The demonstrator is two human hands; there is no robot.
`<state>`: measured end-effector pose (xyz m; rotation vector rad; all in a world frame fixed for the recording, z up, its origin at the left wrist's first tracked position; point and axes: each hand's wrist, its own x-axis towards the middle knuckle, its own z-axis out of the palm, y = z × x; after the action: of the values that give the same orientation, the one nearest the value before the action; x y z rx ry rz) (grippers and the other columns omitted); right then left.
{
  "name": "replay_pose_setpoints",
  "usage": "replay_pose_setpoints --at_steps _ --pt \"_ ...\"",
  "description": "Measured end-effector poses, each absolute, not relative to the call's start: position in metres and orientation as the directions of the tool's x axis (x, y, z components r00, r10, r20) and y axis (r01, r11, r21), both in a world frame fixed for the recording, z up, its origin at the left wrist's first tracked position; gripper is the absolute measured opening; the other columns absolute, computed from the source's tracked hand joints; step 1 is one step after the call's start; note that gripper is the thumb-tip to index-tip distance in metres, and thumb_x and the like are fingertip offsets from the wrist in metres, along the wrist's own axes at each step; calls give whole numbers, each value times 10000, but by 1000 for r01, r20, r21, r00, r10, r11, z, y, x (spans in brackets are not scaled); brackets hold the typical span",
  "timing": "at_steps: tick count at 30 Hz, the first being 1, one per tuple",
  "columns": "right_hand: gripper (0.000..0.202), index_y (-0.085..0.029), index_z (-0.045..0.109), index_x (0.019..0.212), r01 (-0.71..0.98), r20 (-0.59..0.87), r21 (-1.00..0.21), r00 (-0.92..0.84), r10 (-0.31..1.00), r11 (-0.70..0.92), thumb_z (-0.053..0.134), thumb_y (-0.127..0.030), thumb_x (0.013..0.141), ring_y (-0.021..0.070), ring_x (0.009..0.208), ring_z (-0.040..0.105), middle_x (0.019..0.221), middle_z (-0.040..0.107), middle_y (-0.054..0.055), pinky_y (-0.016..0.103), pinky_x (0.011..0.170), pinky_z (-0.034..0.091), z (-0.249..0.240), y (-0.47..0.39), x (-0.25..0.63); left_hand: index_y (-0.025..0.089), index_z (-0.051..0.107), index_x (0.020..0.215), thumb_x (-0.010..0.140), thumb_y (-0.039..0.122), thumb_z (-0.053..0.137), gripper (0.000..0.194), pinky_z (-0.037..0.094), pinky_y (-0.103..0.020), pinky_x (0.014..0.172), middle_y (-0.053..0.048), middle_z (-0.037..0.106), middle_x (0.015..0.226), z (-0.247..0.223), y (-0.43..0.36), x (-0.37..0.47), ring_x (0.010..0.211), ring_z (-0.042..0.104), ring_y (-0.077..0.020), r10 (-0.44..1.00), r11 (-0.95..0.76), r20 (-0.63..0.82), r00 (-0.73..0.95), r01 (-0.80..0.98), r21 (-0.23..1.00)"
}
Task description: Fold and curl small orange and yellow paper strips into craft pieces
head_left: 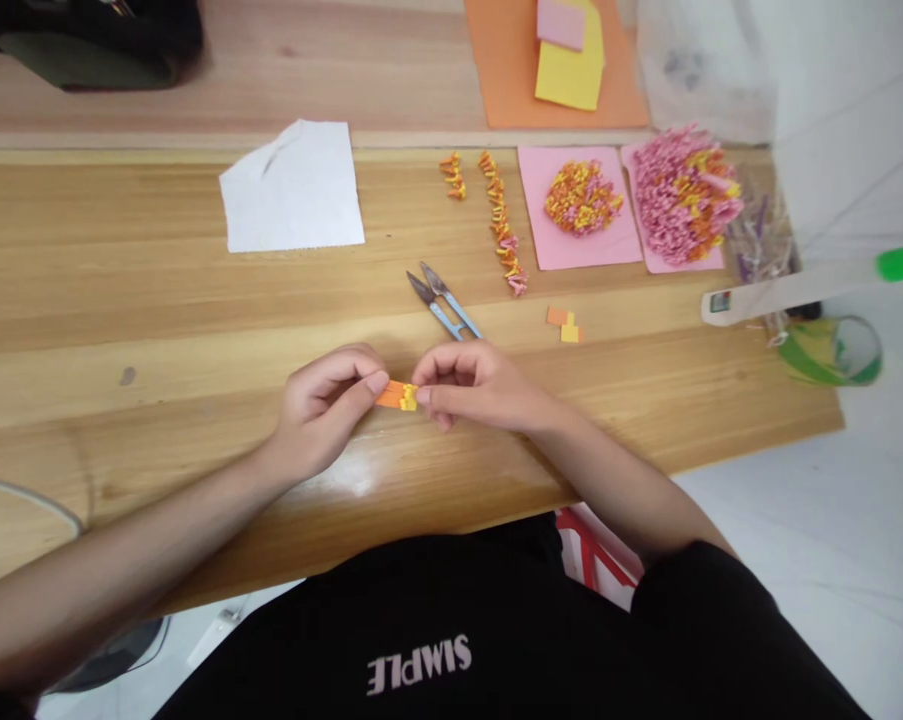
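Note:
Between thumb and finger, my left hand point(327, 405) pinches the orange end of a small orange and yellow strip point(395, 394), which looks like foam or paper. My right hand point(481, 385) has its thumb and fingertips closed at the strip's yellow end, where the yellow part appears folded or curled. Just beyond the right hand lie thread snips point(443, 304) with blue handles and spread blades. Small orange and yellow cut pieces point(569, 328) rest on the table to the right.
Behind the hands, a row of small orange, yellow and pink curled pieces point(500, 215) stands beside two pink sheets point(537, 250) heaped with similar pieces. A white sheet point(293, 195) lies at back left. At right are a tape roll point(803, 355) and a green-tipped white strip point(796, 288).

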<state>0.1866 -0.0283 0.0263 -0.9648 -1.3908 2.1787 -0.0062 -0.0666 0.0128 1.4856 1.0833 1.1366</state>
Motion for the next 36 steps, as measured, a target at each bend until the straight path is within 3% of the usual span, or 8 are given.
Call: replay_pose_setpoints --at_steps 13,30,36 --pt "72 -155 592 735 18 -316 -904 -700 641 -426 649 -179 772 52 479 533 546 560 -73 158 464 452 25 -29 186 218 677 753 889 308 601 180 425 -336 628 -46 615 714 -1 -69 -16 667 555 -179 978 -53 63 197 -55 997" --pt "44 -154 592 724 68 -316 -918 -718 620 -390 618 -130 751 53 462 539 531 569 -76 156 458 436 24 -27 186 216 657 737 860 351 636 184 435 -341 628 -48 601 712 0 -69 -16 685 540 -185 976 -55 56 209 -13 998" --pt "46 -152 595 721 58 -306 -921 -718 625 -385 619 -124 748 50 467 540 542 567 -76 152 454 437 24 -27 186 202 661 771 858 261 646 106 432 -286 630 -29 611 743 -2 -68 -17 692 538 -149 968 -90 102 229 -66 994"
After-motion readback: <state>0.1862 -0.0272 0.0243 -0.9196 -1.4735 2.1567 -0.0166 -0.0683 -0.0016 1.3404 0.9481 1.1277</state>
